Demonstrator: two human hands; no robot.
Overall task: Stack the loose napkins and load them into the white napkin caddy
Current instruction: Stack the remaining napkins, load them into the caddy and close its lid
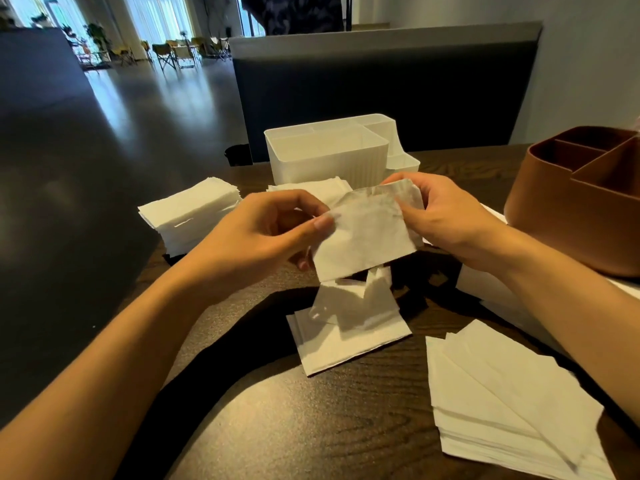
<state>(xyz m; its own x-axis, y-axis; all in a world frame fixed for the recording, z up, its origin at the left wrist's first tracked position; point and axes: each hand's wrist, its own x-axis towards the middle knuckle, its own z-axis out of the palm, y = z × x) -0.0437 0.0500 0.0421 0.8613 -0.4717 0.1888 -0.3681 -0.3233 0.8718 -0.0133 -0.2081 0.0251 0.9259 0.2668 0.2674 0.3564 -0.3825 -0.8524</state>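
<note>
**Napkins half-gathered, caddy unfilled**

Nearest, on the dark wood table: a fanned napkin pile at right, a small squared stack at centre. Above it, one napkin held up, pinched at its edges between left hand and right hand. Farther left, a tall tidy stack. Beyond, white napkin caddy, apparently empty; brown caddy at right. Stacking under way, loading seemingly all ahead.
</note>
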